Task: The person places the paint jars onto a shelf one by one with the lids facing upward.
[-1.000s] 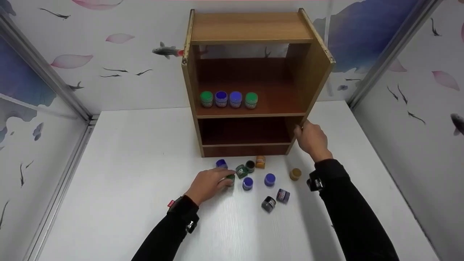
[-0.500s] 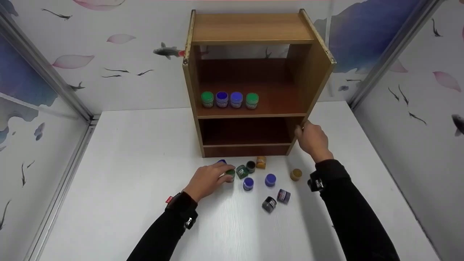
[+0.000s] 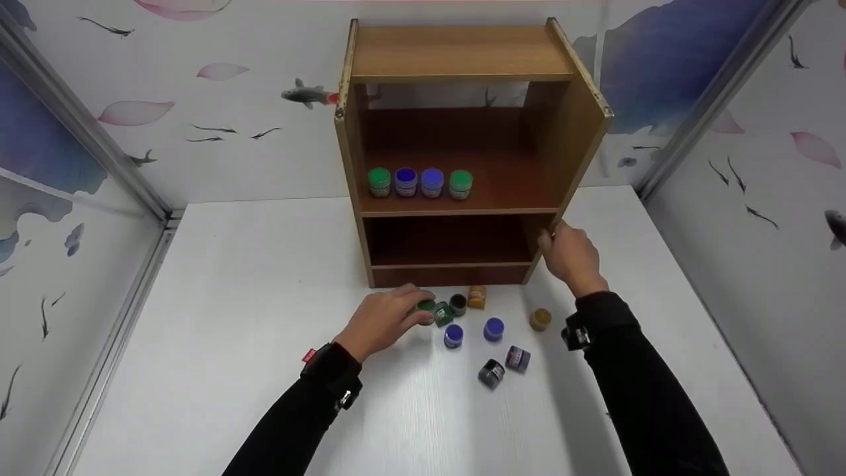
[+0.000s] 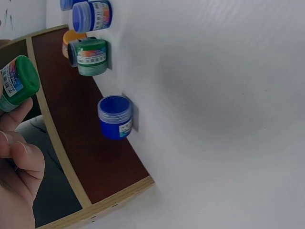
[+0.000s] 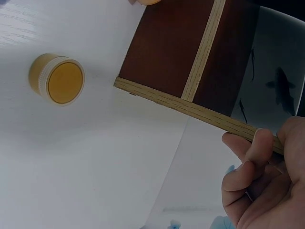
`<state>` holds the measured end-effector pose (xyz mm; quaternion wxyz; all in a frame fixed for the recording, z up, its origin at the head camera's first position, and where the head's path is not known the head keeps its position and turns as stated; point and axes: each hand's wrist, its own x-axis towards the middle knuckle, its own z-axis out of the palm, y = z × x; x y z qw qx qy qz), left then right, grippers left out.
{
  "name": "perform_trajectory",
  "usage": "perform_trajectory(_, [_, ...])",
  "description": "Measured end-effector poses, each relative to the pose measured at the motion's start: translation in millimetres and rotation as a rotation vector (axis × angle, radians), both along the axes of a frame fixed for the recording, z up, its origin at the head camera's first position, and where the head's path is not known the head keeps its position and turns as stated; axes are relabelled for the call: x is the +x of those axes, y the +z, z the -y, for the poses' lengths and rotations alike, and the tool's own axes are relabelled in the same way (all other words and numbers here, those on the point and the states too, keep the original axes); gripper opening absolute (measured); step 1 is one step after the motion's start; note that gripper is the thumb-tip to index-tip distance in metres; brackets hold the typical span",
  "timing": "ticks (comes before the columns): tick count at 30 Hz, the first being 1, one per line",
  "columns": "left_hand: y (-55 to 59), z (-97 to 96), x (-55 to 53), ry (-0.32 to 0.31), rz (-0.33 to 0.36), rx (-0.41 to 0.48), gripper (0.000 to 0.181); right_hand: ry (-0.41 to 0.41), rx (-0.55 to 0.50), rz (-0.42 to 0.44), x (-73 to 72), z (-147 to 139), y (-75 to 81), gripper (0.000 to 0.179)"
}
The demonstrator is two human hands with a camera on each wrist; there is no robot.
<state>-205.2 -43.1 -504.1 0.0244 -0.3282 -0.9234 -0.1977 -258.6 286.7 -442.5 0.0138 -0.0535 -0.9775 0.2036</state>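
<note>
My left hand [image 3: 384, 320] pinches a green-lidded paint jar [image 3: 426, 305] between thumb and fingers, in front of the small wooden shelf [image 3: 456, 53]. In the left wrist view the held jar [image 4: 21, 81] is tilted, clear of the white table. A blue paint jar [image 4: 115, 118] stands below it, hidden behind my left hand in the head view. My right hand [image 3: 572, 258] grips the front edge of the shelf's right side panel. In the right wrist view, the thumb and fingers [image 5: 233, 183] of that hand lie at this wooden edge.
Two green-lidded and two blue-lidded jars stand in a row on the upper board, including a green one [image 3: 461, 184]. Loose on the table [image 3: 231, 330] lie a tipped green jar [image 3: 443, 314], an orange jar [image 3: 476, 297], a yellow-brown jar [image 3: 540, 319], a black jar [image 3: 492, 373] and several others.
My left hand has closed in on the green-lidded jar and lifted it a little toward the shelf, covering the blue jar behind. The right hand stays on the side panel.
</note>
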Motion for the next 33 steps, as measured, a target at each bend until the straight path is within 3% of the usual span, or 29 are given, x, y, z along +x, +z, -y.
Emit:
perform_trajectory(8, [15.3, -6.4, -2.1, -0.029, -0.01, 0.005, 0.044, -0.003, 0.009, 0.001, 0.9, -2, -0.2, 0.045])
perform_trajectory(21, [56.0, -15.6, -12.5, -0.08, -0.067, 0.004, 0.043, 0.003, 0.011, -0.008, 0.3, -1, 1.8, 0.046])
perform_trajectory(33, [76.2, -25.0, -16.2, -0.109, -0.104, 0.0, 0.038, 0.002, -0.005, -0.004, -0.5, 0, 0.0, 0.048])
